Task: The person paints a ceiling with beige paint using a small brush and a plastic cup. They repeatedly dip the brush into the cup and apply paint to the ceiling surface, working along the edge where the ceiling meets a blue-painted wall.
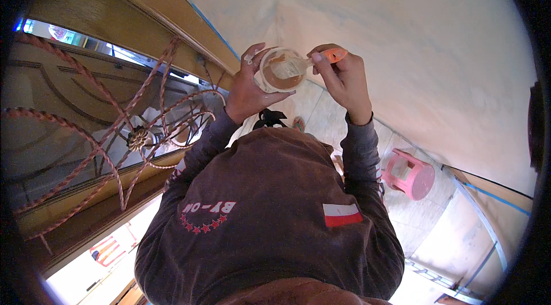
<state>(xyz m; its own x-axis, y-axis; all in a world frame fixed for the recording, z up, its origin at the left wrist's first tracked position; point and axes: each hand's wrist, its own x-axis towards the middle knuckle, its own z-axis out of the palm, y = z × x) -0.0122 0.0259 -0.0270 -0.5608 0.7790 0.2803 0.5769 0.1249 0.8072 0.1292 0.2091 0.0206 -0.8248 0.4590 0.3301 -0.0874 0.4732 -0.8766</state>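
Note:
Cupped around a small round tub [263, 82] is my left hand [244, 91], its fingers wrapped about the side, with pale smears on them. Peach-coloured paint [285, 83] lies inside, and whitish smears coat the tub's wall and rim. My right hand [348, 82] pinches a paintbrush by its orange handle [334, 55]. The pale, paint-coated head of the brush reaches over the right rim into the tub. Both hands are raised in front of my chest, close to the wall.
A peach-and-white blotchy wall [402, 58] rises ahead and to the right. Twisted brown metal bars [94, 70] and a wooden frame [143, 9] stand at the left. A pink stool [423, 182] sits on the tiled floor [407, 219] at the lower right.

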